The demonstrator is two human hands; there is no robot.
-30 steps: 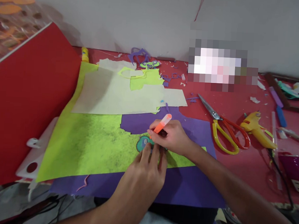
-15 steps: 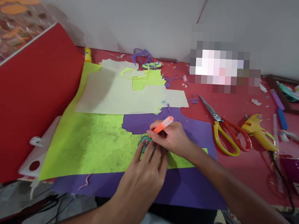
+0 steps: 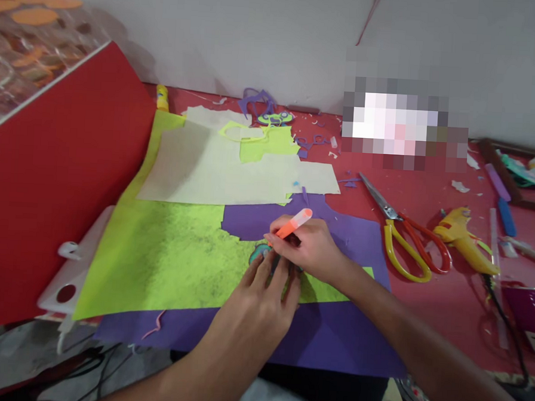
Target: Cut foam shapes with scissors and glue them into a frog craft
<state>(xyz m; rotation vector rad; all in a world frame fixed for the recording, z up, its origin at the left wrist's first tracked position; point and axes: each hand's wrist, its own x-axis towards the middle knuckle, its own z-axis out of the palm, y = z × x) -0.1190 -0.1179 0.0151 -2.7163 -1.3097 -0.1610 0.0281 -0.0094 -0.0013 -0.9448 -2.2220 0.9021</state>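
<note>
Red table [image 3: 429, 191] under layers of bright paper, with a person at work at its near middle.

Largest at left is a red board [image 3: 47, 201] standing on a slant; a lime-green sheet [image 3: 157, 260] lies over a purple sheet [image 3: 332, 341], and cream paper [image 3: 206, 173] overlaps the green on its far side. Red-and-yellow scissors [image 3: 409, 244] and a yellow glue gun [image 3: 463, 237] lie side by side to the right, well apart from the sheets' middle. The left hand [image 3: 257, 313] and right hand [image 3: 314, 248] meet there: the right is clenched around an orange marker [image 3: 294, 223], cap end pointing far and right, lower end hidden by fingers. The left grasps nothing, its fingers stretched out and pressing a small teal cutout [image 3: 259, 254] on the green sheet, just beside the purple edge.
</note>
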